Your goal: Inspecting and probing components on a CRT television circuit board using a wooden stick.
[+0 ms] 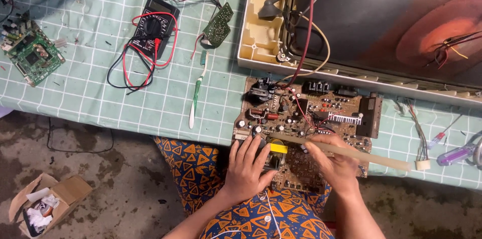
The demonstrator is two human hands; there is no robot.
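A large brown circuit board (306, 118) crowded with components overhangs the table's near edge, above my lap. My left hand (246, 166) rests on the board's near-left corner, fingers over a black part with a yellow component (277, 147) beside them. My right hand (334, 161) grips a long pale stick (371, 157) that lies slanted across the board, its far end pointing right past the board's edge. A dark red wire (306, 48) runs from the board up into the open television housing (261, 33).
On the green checked cloth (100, 93) lie a black multimeter (153, 28) with red and black leads, a toothbrush (197, 93), a small green board (218, 24), another green board (30, 53) at far left, and a screwdriver (459, 154) at right. An open cardboard box (45, 204) sits on the floor.
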